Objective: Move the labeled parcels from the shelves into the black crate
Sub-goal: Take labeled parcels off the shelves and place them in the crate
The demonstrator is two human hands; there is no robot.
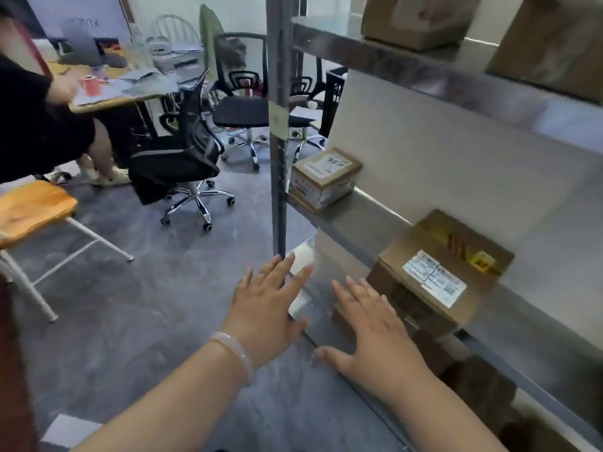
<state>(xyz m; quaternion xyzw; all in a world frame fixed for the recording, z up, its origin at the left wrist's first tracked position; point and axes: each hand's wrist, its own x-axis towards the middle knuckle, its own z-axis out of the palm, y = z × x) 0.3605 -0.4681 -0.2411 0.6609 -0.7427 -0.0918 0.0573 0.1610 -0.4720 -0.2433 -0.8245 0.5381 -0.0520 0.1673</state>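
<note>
Two labeled cardboard parcels rest on the middle metal shelf (342,213). A small one (324,177) sits at its far left end by the upright post. A larger one (437,272) with a white label and yellow tape lies nearer me on the right. My left hand (267,308), with a pale bracelet on its wrist, is spread open in front of the post. My right hand (372,334) is spread open just left of the larger parcel and holds nothing. More brown boxes (470,380) lie on the lower shelf, partly hidden. A black crate (332,99) stands far back behind the shelf post.
The grey shelf post (279,158) rises just beyond my left hand. Unlabeled-looking boxes (414,17) sit on the top shelf. Office chairs (182,158) and a cluttered desk (107,89) fill the room's left. A person (39,125) stands at left by a wooden stool (29,210).
</note>
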